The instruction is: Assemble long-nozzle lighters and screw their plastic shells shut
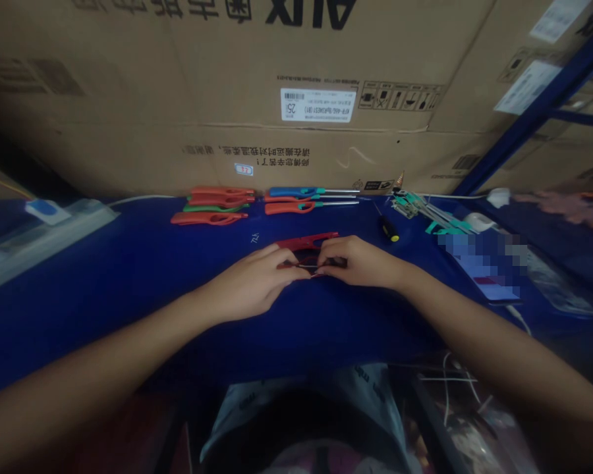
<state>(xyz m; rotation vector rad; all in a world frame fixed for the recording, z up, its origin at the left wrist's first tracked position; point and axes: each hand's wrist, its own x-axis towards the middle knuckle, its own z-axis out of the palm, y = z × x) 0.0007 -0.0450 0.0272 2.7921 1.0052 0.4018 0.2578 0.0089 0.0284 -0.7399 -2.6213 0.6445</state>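
Note:
Both my hands meet over a red plastic lighter shell [306, 243] lying on the blue table [128, 263]. My left hand [254, 280] has its fingers curled and pinches the shell's near left edge. My right hand [360, 262] grips the right end with closed fingers. A thin metal rod [304, 266] runs between my fingertips. Part of the shell is hidden under my fingers.
Red and green shells [212, 205] are stacked at the back left. Assembled long lighters [309, 199] lie beside them. A black-handled screwdriver [386, 225], teal parts [427, 214] and a phone [481, 263] sit to the right. Cardboard boxes [296, 92] wall the back.

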